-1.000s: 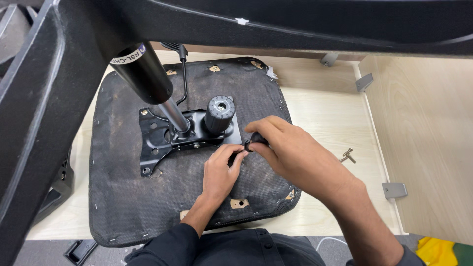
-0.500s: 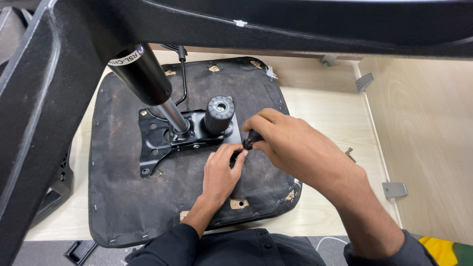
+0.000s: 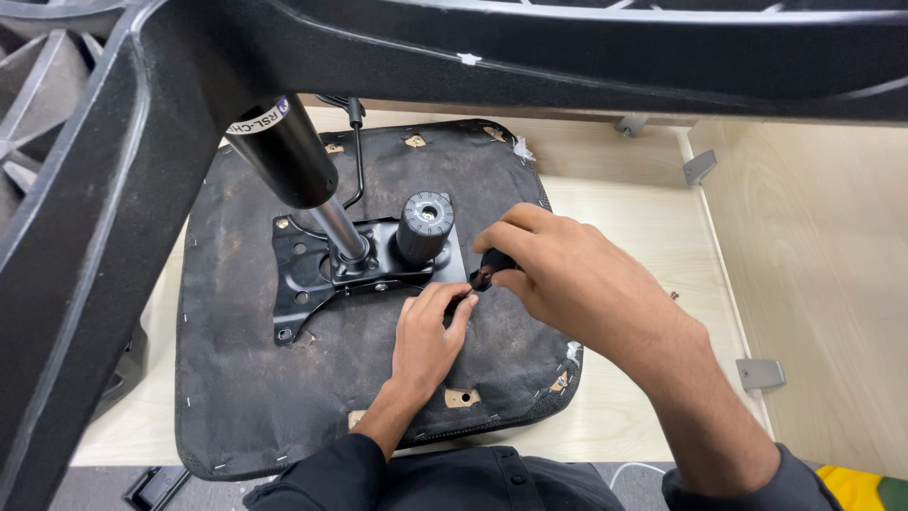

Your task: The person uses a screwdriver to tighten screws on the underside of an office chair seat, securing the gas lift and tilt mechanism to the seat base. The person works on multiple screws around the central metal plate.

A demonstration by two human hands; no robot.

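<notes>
Little has shifted: my right hand (image 3: 577,274) has edged left, its grip pinched on a small black tool (image 3: 487,270). My left hand (image 3: 426,341) presses flat, fingers loose, on the upturned seat (image 3: 236,378), fingertips at the black metal plate (image 3: 303,274). Beyond stands the gas cylinder (image 3: 293,170).

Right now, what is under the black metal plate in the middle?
The black metal plate lies on the upturned seat cushion, whose dark fabric shows all round it. The cushion rests on a pale wooden surface. What is directly beneath the plate is hidden.
</notes>
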